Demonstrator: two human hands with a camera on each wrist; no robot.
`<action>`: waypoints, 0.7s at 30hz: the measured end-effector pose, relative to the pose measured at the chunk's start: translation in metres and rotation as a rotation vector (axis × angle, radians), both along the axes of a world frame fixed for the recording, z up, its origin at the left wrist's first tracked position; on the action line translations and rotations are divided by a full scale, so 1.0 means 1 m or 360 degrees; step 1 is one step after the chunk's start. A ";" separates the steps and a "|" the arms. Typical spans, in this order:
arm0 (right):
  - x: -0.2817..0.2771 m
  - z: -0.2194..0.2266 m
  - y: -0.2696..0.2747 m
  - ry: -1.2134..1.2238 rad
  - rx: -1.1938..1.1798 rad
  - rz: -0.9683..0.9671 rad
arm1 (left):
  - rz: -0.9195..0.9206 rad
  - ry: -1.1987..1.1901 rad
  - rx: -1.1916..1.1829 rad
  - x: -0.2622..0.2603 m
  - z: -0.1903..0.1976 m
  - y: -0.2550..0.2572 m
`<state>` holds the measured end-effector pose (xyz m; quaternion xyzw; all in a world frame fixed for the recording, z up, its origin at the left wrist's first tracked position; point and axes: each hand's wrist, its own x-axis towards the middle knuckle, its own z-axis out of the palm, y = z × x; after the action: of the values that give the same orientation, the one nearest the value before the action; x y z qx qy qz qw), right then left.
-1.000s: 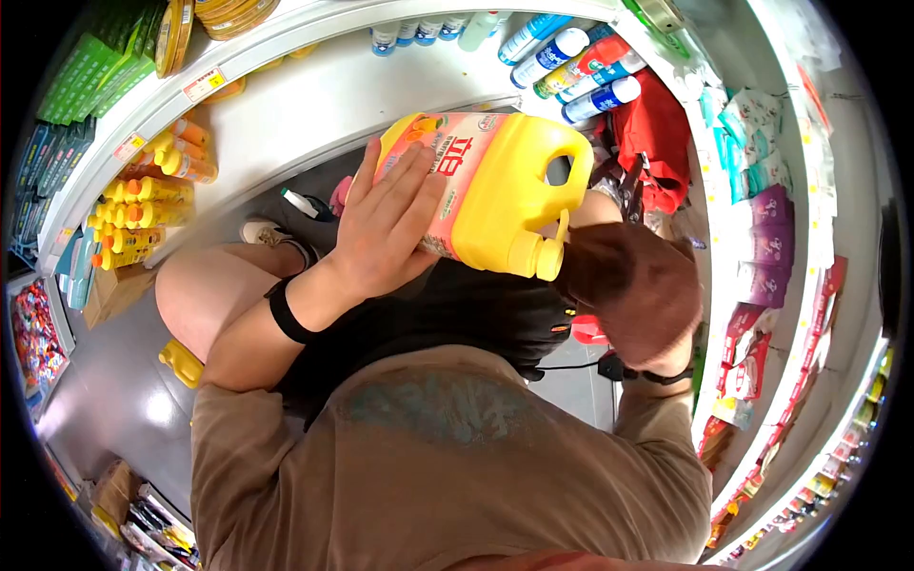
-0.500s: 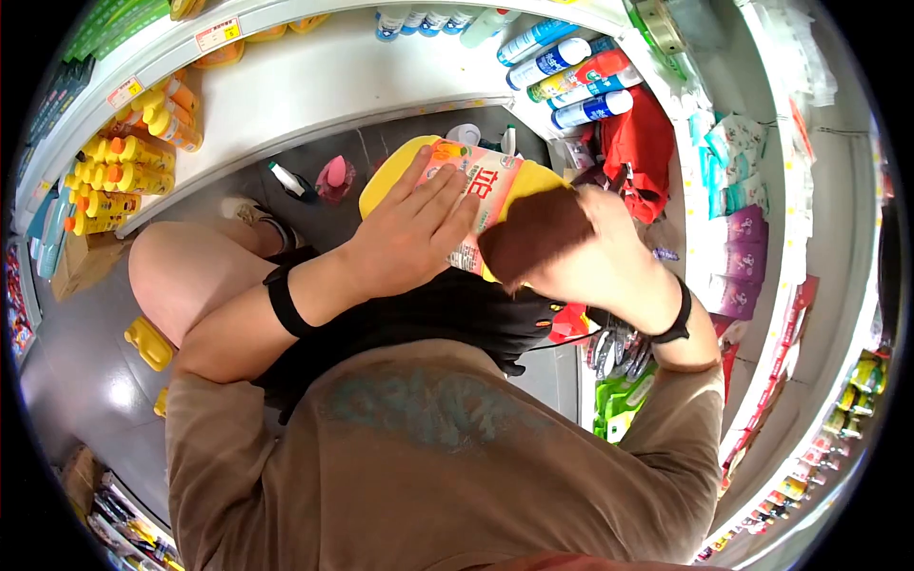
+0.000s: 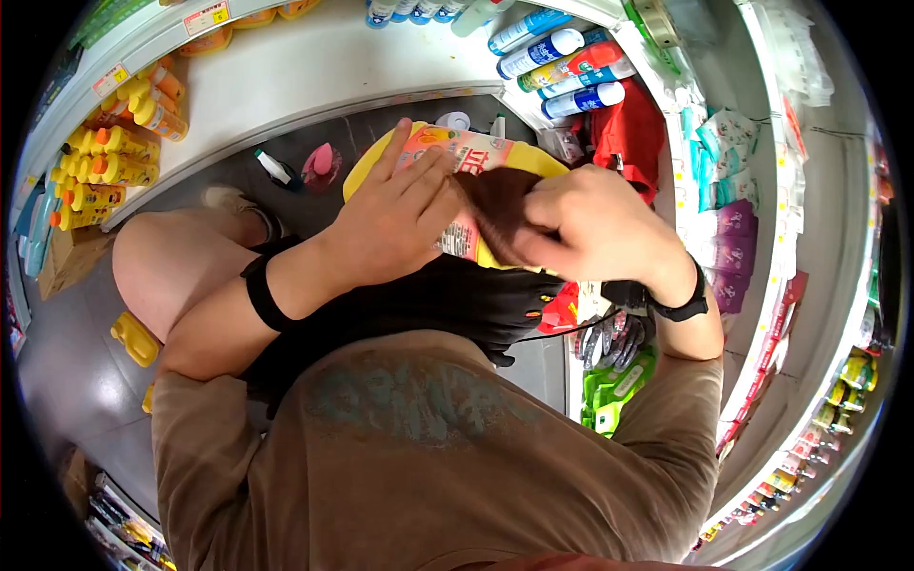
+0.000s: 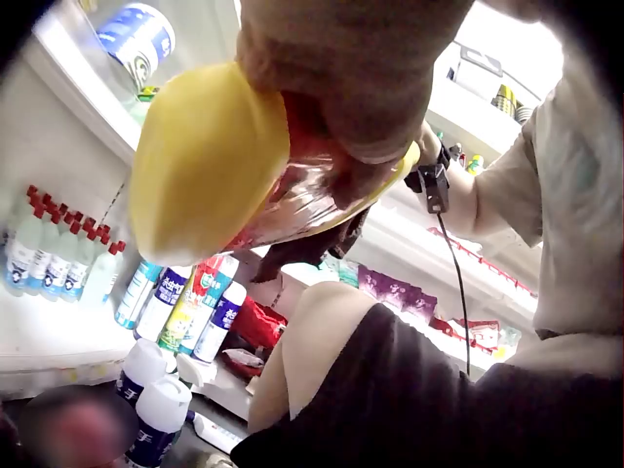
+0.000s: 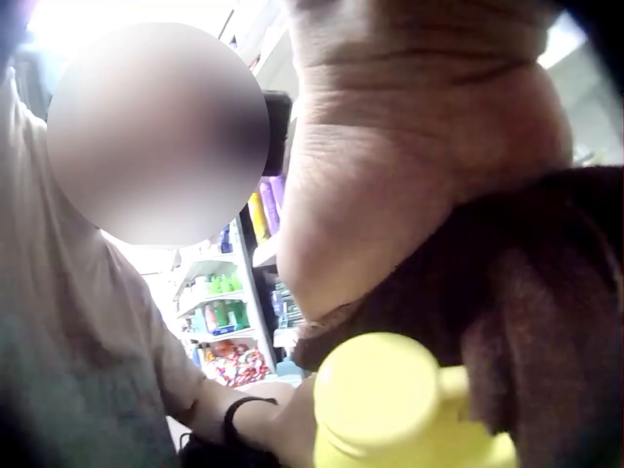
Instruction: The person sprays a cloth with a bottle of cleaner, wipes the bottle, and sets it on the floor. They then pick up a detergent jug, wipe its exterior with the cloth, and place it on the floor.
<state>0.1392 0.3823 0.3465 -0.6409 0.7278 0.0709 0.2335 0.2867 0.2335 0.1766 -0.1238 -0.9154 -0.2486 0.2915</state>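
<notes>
A large yellow jug [image 3: 360,175] with a pink and white label lies tilted above the lap. Across its label my left hand [image 3: 405,214] rests with fingers extended, which the left wrist view shows against the yellow jug [image 4: 210,161] from below. My right hand [image 3: 600,224] grips a dark brown cloth [image 3: 500,205] with curled fingers and presses it on the jug's label side. The cloth hides the jug's handle in the head view. In the right wrist view the yellow cap [image 5: 375,390] shows beneath the brown cloth [image 5: 419,292].
A white shelf [image 3: 286,71] curves ahead, with spray cans [image 3: 543,52] at its right end and yellow bottles [image 3: 157,114] at its left. On the grey floor lie a pink item [image 3: 324,160] and a yellow jug [image 3: 135,340]. Purple packs [image 3: 733,252] line the right shelf.
The right hand has come in from the right with the cloth and moved left over the jug's label. The jug and left hand have shifted slightly left.
</notes>
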 end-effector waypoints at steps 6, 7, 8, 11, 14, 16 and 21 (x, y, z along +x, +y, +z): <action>-0.015 -0.016 -0.010 0.0552 -0.0134 -0.0021 | -0.0026 0.0028 0.0069 0.002 0.006 0.003; -0.031 -0.026 -0.005 0.0437 -0.0109 -0.0227 | -0.0053 0.0017 0.0069 0.004 0.008 0.003; -0.030 -0.024 -0.003 0.0369 -0.0123 -0.0193 | -0.0074 0.0007 0.0068 0.004 0.009 0.003; 0.002 -0.010 0.003 0.0206 -0.0168 0.0181 | -0.0096 -0.0009 0.0058 0.004 0.005 0.002; -0.007 -0.013 0.007 0.0195 -0.0269 0.0276 | -0.0083 -0.0006 0.0064 0.002 0.003 -0.002; -0.042 -0.021 0.007 0.0623 -0.0102 0.0061 | -0.0067 0.0047 0.0126 0.002 0.003 -0.004; -0.062 0.010 0.015 0.0261 -0.0451 -0.1030 | 0.0025 0.0202 0.0105 0.004 0.027 -0.010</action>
<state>0.0772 0.3974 0.3563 -0.3954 0.9120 -0.0571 0.0933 0.2911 0.2231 0.2033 -0.1226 -0.8873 -0.2681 0.3548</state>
